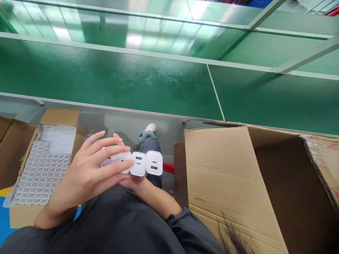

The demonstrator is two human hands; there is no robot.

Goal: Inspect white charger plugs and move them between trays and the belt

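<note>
A row of white USB charger shells [154,163] lies side by side in front of my body, their port ends turned up towards me. My right hand [134,181] cups the row from below and grips it; most of that hand is hidden behind the shells and my other hand. Over the left part of the row, my left hand [88,165] is spread with its fingers stretched out, the index fingertip touching a shell with a dark port slot. That hand partly covers the shells at the left end.
At left, an open carton [60,117] holds many white shells [43,176] in rows beside a translucent plastic sheet [58,139]. A large open cardboard box [219,169] stands at right. Ahead runs a green-topped workbench [127,81] with metal rails. My shoe [151,127] shows beneath its edge.
</note>
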